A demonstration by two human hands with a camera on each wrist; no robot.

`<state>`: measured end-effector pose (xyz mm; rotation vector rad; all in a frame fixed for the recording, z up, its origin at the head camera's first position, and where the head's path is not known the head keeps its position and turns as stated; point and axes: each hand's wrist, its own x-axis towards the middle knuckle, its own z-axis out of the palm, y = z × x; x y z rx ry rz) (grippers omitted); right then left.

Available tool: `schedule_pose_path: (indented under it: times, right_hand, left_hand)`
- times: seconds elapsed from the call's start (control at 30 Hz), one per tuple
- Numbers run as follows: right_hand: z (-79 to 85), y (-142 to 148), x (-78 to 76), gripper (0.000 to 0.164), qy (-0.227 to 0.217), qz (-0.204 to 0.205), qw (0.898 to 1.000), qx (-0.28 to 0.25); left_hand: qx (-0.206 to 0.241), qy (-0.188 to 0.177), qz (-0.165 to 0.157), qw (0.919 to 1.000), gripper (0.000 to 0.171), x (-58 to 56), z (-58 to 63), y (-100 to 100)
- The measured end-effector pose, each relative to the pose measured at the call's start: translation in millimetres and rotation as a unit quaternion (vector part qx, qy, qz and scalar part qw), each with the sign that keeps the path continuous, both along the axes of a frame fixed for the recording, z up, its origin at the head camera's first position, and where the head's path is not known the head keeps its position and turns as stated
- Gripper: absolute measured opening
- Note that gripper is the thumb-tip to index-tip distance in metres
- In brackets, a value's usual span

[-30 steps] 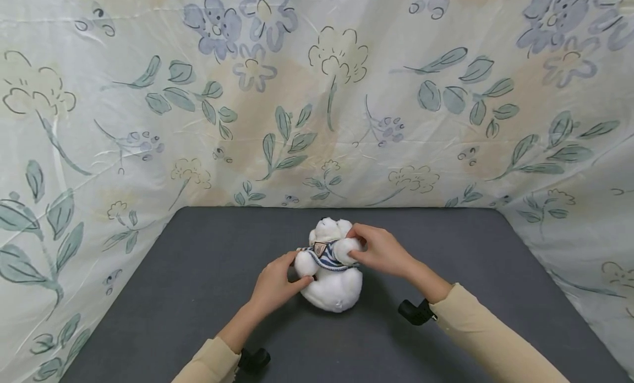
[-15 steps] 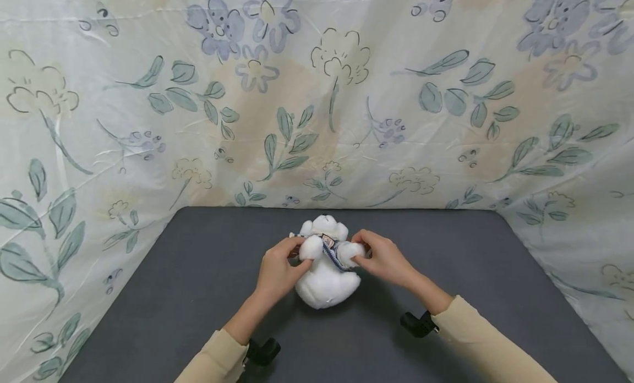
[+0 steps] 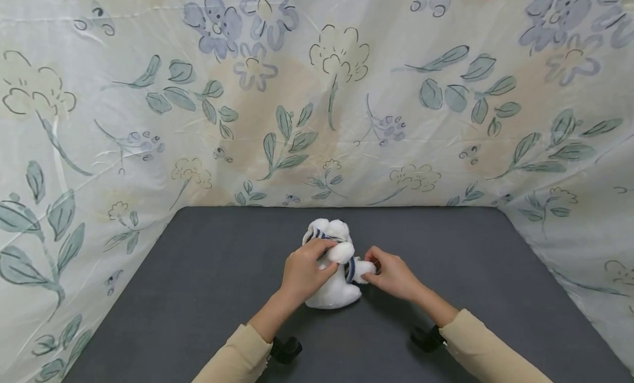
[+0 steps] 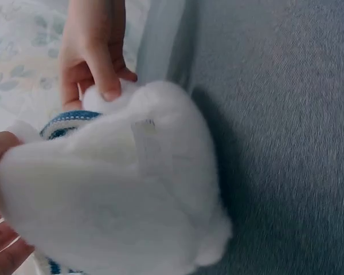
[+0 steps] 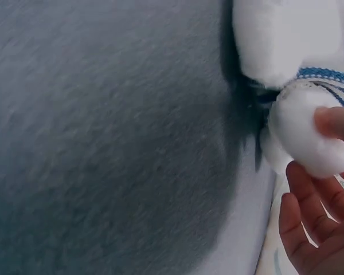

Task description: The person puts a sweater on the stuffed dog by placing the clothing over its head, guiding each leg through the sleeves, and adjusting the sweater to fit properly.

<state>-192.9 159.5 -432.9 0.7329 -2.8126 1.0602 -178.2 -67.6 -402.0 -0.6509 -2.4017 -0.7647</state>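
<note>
A white plush bear in a blue-and-white striped knit top sits on the grey table, turned partly sideways. My left hand pinches one of its paws between thumb and fingers, covering part of its chest. With thumb and fingertips, my right hand grips the other paw and holds it out to the right. In the left wrist view, the bear's furry body fills the middle, and a pale fabric tag shows on it.
The dark grey tabletop spreads around the bear. A floral cloth hangs behind it and along both sides. A black camera mount sits on each wrist, beneath cream sleeves.
The bear has swivelled from facing forward to partly sideways. My left hand has moved right across its front, while my right hand has shifted slightly right and down, both still holding paws.
</note>
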Motion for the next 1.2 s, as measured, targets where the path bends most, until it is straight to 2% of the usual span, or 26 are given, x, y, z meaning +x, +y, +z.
schedule_pose_path:
  times: [0.13, 0.27, 0.47, 0.67, 0.9, 1.1, 1.2]
  right_hand:
    - [-1.9, 4.2, 0.5, 0.023, 0.0, 0.017, 1.0, 0.026]
    - [5.2, 3.9, 1.5, 0.027, 0.038, 0.035, 0.998, 0.042]
    - [26.6, -1.9, 1.8, 0.042, 0.103, 0.057, 0.993, -0.006]
    - [35.2, -10.2, 1.3, 0.042, 0.146, 0.093, 0.984, -0.033]
    - [35.1, -18.6, -2.3, 0.034, 0.146, 0.102, 0.983, -0.033]
    - [36.1, -20.9, -2.3, 0.031, 0.13, 0.12, 0.984, -0.035]
    - [36.4, -20.6, -1.1, 0.031, 0.131, 0.122, 0.983, -0.032]
  left_hand:
    - [-0.01, 0.004, 0.002, 0.9999, 0.035, 2.7, 0.0, 5.5]
    - [-0.017, 0.006, 0.007, 0.9998, 0.034, 3.3, 0.7, 8.2]
    - [-0.019, 0.004, 0.011, 0.9997, 0.033, 3.0, 0.8, 10.4]
    - [-0.02, 0.002, 0.011, 0.9998, 0.034, 3.2, 1.0, 11.1]
    - [-0.027, -0.006, 0.005, 0.9996, 0.035, 4.2, 2.8, 11.4]
    - [-0.033, -0.05, -0.006, 0.9982, 0.035, 12.4, 13.2, 5.4]
    - [-0.019, -0.068, 0.007, 0.9975, 0.033, 13.9, 18.3, -0.2]
